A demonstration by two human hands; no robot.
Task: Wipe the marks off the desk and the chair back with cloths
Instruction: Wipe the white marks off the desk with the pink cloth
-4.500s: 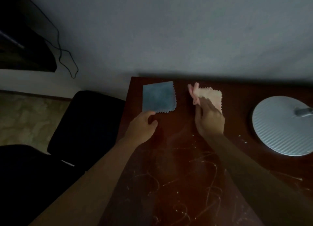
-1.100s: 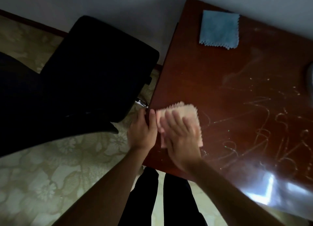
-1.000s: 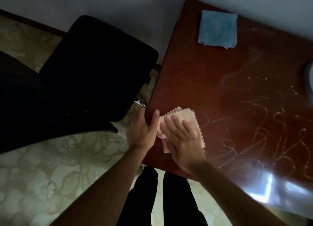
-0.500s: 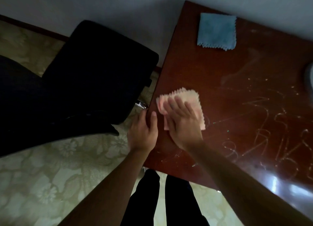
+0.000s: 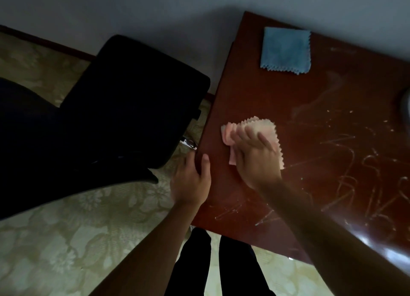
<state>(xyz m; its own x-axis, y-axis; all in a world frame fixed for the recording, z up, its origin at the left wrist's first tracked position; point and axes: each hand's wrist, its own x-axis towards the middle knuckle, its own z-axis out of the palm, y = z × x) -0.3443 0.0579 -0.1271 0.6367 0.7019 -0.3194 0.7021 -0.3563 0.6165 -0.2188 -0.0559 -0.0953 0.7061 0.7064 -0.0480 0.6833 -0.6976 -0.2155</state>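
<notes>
Dim light falls across a pale blue-grey wall [image 5: 155,5] and a cream floor covering with a floral pattern [image 5: 66,240], seen from above by a person standing at the corner of a desk. Largest in view is the reddish-brown desk [image 5: 310,109], its glossy top scrawled with pale marks [image 5: 359,180] that spread to the right of the working hand and toward the near edge below it. Left of the hands, off the desk's side edge, stands a black chair [image 5: 124,100], its padded surface dark and hard to read. Between the two forearms, the person's dark trouser legs [image 5: 213,267] show against the floor. Well beyond the right hand, near the far corner of the desk, a blue cloth [image 5: 286,49] lies flat with its zigzag edge toward the camera. Under the right hand [image 5: 255,160] sits a pink cloth [image 5: 250,127], partly bunched, its pinked edge showing past the fingertips and along the hand's right side; the hand presses it flat to the desk with fingers extended. Just left of it, the left hand [image 5: 190,178] holds the desk's side edge, thumb lying on the top surface and fingers curled down over the side. At the far right edge of view, a pale rounded object [image 5: 405,105] is only partly visible.
</notes>
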